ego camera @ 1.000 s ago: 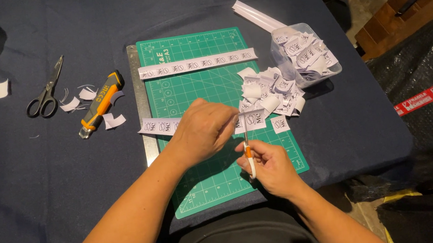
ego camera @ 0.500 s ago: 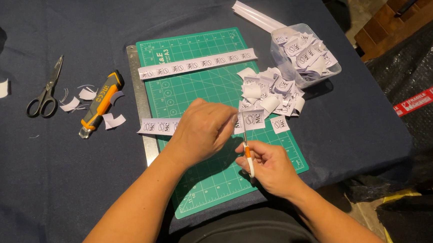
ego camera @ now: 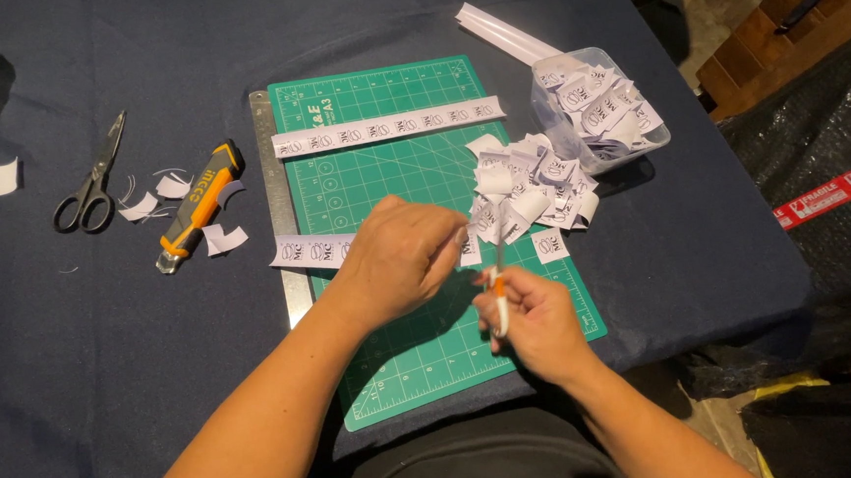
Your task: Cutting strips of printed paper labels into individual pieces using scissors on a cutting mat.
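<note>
Paper strip [ego camera: 313,251], printed, lying across green cutting mat [ego camera: 433,357]: thin, limp, tears easily; best pinched near its cut end. Left hand [ego camera: 402,260] pinches it; right hand [ego camera: 534,321] grips small scissors [ego camera: 497,284], blades probably closed.

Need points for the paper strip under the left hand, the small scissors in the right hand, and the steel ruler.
paper strip [ego camera: 306,251], head view, its free left end.
small scissors [ego camera: 499,303], head view, the handle in the right hand.
steel ruler [ego camera: 264,141], head view, its upper bare length.
</note>
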